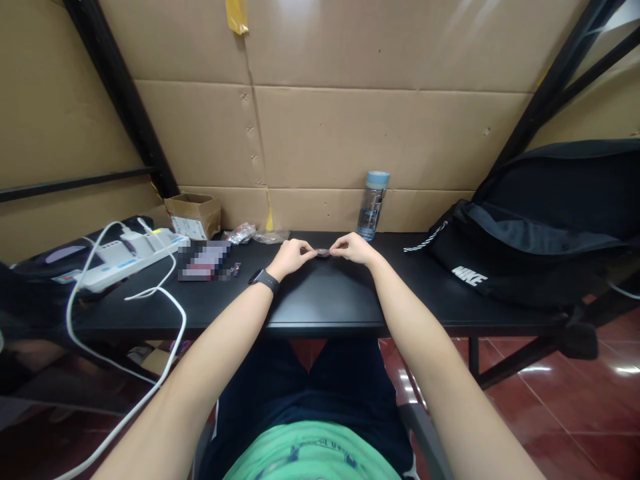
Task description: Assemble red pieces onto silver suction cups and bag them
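My left hand (295,257), below which a dark watch (265,279) circles the wrist, pinches one end of a small, flat, dark, shiny object (323,253). At the object's other end, the fingertips of my right hand (353,249) are closed on it. The object is held level, low over the black table (325,300), and is too small for me to tell its kind. Just behind my right hand stands a clear bottle with a blue lid (373,207). Crumpled clear plastic bags (243,233) lie to the left, beyond my left hand.
At the left are a white power strip (135,257) with chargers and a cable (170,300), a small open carton (195,213) and a blurred-out flat item (205,261). A black backpack (525,240) fills the right side. Cardboard panels (350,133) wall the back.
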Demonstrator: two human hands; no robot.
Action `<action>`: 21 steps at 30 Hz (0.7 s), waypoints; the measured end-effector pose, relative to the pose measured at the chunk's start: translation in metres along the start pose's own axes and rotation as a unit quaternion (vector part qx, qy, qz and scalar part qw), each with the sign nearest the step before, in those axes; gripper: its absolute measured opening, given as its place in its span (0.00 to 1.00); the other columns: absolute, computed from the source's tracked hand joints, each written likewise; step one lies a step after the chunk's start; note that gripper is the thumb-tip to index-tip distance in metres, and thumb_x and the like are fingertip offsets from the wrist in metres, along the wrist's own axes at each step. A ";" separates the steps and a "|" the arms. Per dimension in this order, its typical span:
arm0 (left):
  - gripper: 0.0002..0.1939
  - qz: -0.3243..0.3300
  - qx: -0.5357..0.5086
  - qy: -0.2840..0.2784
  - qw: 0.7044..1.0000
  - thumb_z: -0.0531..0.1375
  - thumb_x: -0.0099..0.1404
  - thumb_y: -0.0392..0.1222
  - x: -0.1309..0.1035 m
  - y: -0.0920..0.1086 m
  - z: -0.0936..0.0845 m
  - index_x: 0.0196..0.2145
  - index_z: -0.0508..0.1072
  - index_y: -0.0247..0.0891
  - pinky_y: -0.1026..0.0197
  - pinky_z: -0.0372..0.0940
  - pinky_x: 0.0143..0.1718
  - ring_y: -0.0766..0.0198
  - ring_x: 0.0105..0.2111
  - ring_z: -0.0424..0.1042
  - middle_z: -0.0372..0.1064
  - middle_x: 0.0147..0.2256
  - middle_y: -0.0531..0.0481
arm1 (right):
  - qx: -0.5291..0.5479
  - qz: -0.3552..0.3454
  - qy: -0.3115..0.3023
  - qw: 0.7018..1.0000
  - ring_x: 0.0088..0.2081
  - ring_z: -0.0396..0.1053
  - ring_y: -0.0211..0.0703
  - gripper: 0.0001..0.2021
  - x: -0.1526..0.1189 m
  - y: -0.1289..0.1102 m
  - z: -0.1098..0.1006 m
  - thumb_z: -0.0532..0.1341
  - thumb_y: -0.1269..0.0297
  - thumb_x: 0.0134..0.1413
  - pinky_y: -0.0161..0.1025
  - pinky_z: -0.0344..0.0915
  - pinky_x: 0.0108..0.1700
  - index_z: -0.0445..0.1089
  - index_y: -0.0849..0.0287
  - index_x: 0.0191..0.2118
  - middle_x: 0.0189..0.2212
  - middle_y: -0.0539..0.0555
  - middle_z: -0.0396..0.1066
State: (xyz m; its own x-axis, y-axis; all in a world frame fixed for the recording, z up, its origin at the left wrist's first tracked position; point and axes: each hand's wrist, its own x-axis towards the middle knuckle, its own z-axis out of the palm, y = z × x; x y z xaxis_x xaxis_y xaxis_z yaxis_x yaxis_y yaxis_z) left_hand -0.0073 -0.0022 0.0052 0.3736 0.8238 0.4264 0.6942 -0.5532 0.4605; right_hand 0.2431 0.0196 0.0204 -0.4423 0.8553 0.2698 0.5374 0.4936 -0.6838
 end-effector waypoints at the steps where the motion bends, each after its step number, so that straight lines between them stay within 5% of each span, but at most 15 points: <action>1: 0.13 -0.004 0.009 -0.002 1.000 0.60 0.67 0.50 0.001 0.000 -0.001 0.37 0.83 0.42 0.58 0.68 0.46 0.56 0.39 0.77 0.81 0.39 0.47 | 0.019 0.009 0.000 1.000 0.27 0.71 0.37 0.11 0.000 0.000 0.000 0.69 0.59 0.50 0.33 0.65 0.30 0.80 0.64 0.34 0.27 0.54 0.78; 10: 0.17 -0.106 0.061 -0.048 0.991 0.56 0.68 0.51 0.003 0.007 -0.002 0.32 0.81 0.43 0.53 0.64 0.48 0.51 0.43 0.76 0.81 0.36 0.47 | 0.083 0.078 -0.001 0.994 0.24 0.71 0.35 0.06 0.003 -0.003 0.007 0.68 0.66 0.51 0.29 0.62 0.24 0.72 0.63 0.29 0.29 0.56 0.79; 13: 0.18 -0.116 0.068 -0.031 0.990 0.55 0.69 0.53 0.002 0.011 0.001 0.30 0.79 0.42 0.50 0.61 0.50 0.50 0.44 0.76 0.80 0.34 0.47 | 0.083 0.091 0.016 0.992 0.22 0.70 0.35 0.06 0.004 0.000 0.012 0.67 0.71 0.50 0.29 0.62 0.24 0.70 0.61 0.35 0.25 0.53 0.78; 17: 0.08 -0.106 0.018 0.001 0.994 0.59 0.67 0.47 -0.001 0.014 0.005 0.40 0.74 0.44 0.49 0.58 0.52 0.54 0.44 0.77 0.81 0.36 0.51 | 0.070 0.098 0.041 0.992 0.20 0.68 0.34 0.21 0.004 0.002 0.017 0.67 0.74 0.49 0.28 0.61 0.24 0.65 0.58 0.50 0.19 0.45 0.73; 21: 0.15 -0.121 -0.013 0.005 0.993 0.58 0.66 0.42 -0.001 0.012 0.009 0.51 0.66 0.48 0.48 0.57 0.53 0.56 0.43 0.77 0.80 0.33 0.55 | 0.028 0.081 0.032 0.996 0.19 0.67 0.34 0.21 0.003 -0.002 0.018 0.66 0.73 0.50 0.29 0.62 0.25 0.67 0.57 0.52 0.20 0.44 0.73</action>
State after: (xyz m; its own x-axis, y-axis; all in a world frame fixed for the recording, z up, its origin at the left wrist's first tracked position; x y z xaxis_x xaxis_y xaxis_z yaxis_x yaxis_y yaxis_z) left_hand 0.0063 -0.0088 0.0034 0.1918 0.9319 0.3079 0.7463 -0.3422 0.5709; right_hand 0.2278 0.0179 0.0103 -0.3049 0.9325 0.1936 0.5566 0.3394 -0.7583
